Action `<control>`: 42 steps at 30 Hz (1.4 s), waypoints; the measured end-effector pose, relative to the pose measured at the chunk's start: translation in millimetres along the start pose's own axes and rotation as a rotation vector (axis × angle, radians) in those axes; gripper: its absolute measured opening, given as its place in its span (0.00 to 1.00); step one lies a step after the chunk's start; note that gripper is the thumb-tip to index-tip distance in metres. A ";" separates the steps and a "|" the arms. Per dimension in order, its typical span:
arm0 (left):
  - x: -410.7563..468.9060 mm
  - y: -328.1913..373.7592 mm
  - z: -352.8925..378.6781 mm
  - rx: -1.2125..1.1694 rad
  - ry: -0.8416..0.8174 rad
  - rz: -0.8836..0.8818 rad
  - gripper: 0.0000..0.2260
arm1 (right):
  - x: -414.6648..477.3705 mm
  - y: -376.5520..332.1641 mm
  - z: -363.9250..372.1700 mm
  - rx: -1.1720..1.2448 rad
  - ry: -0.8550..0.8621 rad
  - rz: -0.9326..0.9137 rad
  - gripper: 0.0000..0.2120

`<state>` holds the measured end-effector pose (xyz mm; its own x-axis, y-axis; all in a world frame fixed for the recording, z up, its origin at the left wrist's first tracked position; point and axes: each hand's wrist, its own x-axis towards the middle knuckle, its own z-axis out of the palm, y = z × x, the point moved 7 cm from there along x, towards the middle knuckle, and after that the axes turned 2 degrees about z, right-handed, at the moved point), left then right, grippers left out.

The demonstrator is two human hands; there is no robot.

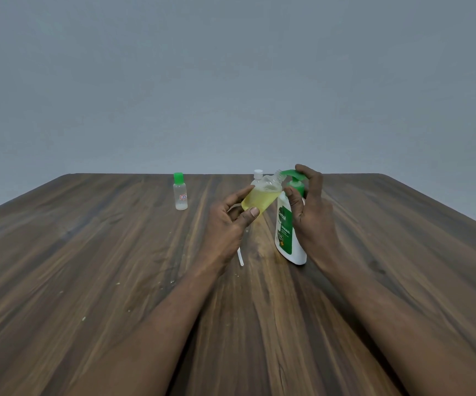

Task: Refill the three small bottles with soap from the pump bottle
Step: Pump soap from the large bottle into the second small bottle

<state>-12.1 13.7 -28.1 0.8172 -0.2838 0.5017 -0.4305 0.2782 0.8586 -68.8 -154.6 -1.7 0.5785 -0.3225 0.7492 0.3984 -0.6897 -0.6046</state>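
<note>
My left hand (231, 221) holds a small clear bottle (261, 197) tilted, about half full of yellow soap, its open neck up against the green spout. The white pump bottle (288, 232) with a green label stands on the table. My right hand (309, 207) wraps its neck, fingers on top of the green pump head (292, 174). A second small bottle with a white cap (258, 175) stands behind the held one, mostly hidden. A third small clear bottle with a green cap (180, 192) stands upright to the far left.
The wooden table (117, 267) runs to a far edge just behind the bottles, with a grey wall beyond. A small white cap or strip (240, 258) lies on the table below my left hand. Pale specks dot the left side.
</note>
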 end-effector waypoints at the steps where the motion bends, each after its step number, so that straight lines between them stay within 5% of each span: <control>1: 0.0 -0.7 0.7 -0.007 0.000 -0.006 0.20 | -0.3 0.2 -0.2 0.003 -0.005 -0.001 0.18; 13: -5.2 -18.8 9.7 -0.133 -0.007 -0.113 0.21 | -1.9 -7.1 -2.9 0.058 -0.056 -0.037 0.27; 21: -4.0 -19.8 7.9 -0.090 -0.040 -0.110 0.24 | -7.4 -2.6 -1.8 0.014 -0.136 -0.084 0.44; 28: -3.7 -19.4 2.1 -0.021 -0.014 -0.131 0.16 | -12.9 -2.3 -6.4 0.003 -0.100 -0.037 0.44; 37: 4.5 -11.3 -21.5 0.022 0.033 -0.118 0.25 | 3.9 23.0 -56.9 -0.121 -0.031 0.102 0.48; 42: 5.5 -14.4 -30.9 0.072 0.069 -0.161 0.20 | -0.4 37.7 -68.7 -0.162 -0.017 0.144 0.48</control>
<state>10.4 36.5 -40.9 0.9007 -0.2554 0.3513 -0.3168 0.1669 0.9337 -102.9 -225.0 -6.1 0.6336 -0.4153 0.6528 0.1921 -0.7329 -0.6527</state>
